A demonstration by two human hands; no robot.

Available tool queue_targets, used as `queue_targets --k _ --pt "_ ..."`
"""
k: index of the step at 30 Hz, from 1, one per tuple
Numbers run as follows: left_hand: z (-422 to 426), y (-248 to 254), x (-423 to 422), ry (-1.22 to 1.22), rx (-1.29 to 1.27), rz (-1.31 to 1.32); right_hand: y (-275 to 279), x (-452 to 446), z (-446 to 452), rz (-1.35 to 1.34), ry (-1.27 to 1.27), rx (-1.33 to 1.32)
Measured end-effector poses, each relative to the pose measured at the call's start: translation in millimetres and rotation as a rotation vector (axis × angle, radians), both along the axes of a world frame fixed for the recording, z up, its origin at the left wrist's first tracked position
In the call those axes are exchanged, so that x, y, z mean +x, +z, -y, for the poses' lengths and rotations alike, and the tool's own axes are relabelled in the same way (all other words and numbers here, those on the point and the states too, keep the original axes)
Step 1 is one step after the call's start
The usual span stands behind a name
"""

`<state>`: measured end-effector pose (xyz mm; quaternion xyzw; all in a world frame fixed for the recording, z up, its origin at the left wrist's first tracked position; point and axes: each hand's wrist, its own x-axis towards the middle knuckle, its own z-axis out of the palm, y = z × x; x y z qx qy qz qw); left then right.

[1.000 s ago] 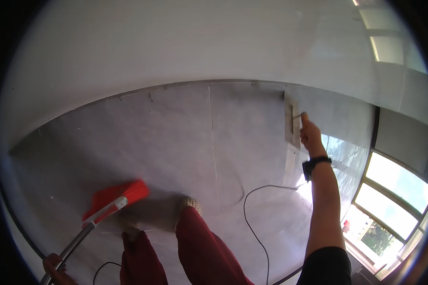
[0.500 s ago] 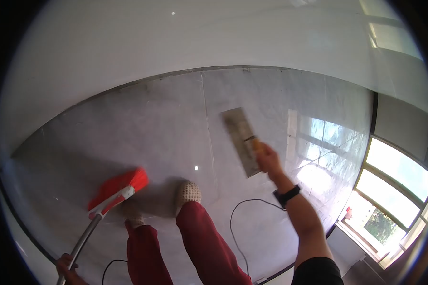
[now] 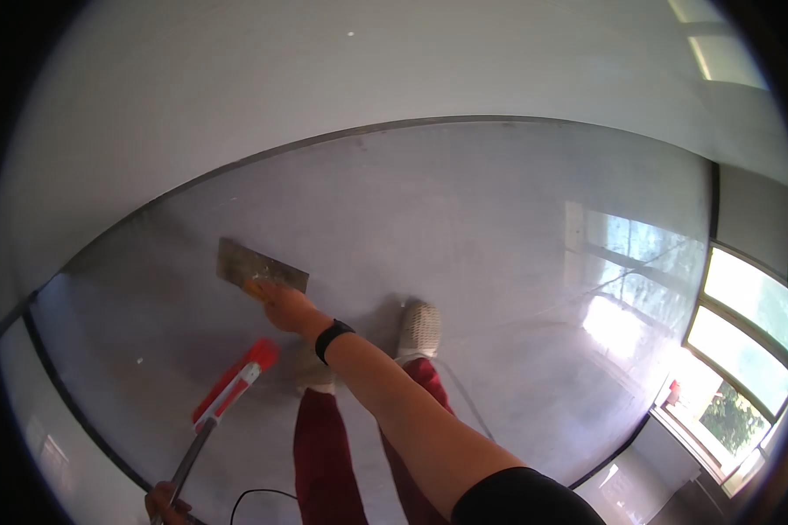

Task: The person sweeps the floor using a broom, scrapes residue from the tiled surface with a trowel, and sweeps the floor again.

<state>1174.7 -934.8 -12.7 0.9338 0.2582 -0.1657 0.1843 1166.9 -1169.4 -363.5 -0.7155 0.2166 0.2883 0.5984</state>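
My right hand [image 3: 287, 304] is closed round the yellowish handle of a flat metal trowel [image 3: 276, 268], held over the grey floor left of centre; a dark band circles that wrist. At the bottom left, my left hand [image 3: 168, 503] grips the grey pole of a broom [image 3: 232, 389]. The broom has a white and red head with red bristles, which lies near the floor left of my feet. Whether the trowel blade touches the floor cannot be made out.
My shoes [image 3: 420, 328] and red trousers [image 3: 322, 451] are below centre. A dark cable [image 3: 263, 492] curves at the bottom. A pale wall [image 3: 394, 61] runs along the floor's far edge. Bright windows [image 3: 731, 350] stand at the right, reflected in the glossy floor.
My right hand has swept left with the trowel, from the right side of the floor across to the left of my feet. The broom and my left hand show slightly further right and lower.
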Motion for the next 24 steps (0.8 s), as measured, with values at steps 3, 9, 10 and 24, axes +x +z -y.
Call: queue_targets --k 3,9,10,24 --pt "16 18 -9 -0.073 -0.104 -0.059 13 -15 -11 0.037 0.108 -0.001" --pt "-12 23 -20 -0.218 -0.285 0.111 109 -81 -35 0.547 0.181 -0.063" --pt "-14 31 -17 -0.241 -0.335 0.075 166 -72 -17 0.454 0.165 -0.015" --pt "161 145 34 -0.658 -0.611 0.5 768 22 3 1.06 -0.713 0.241"
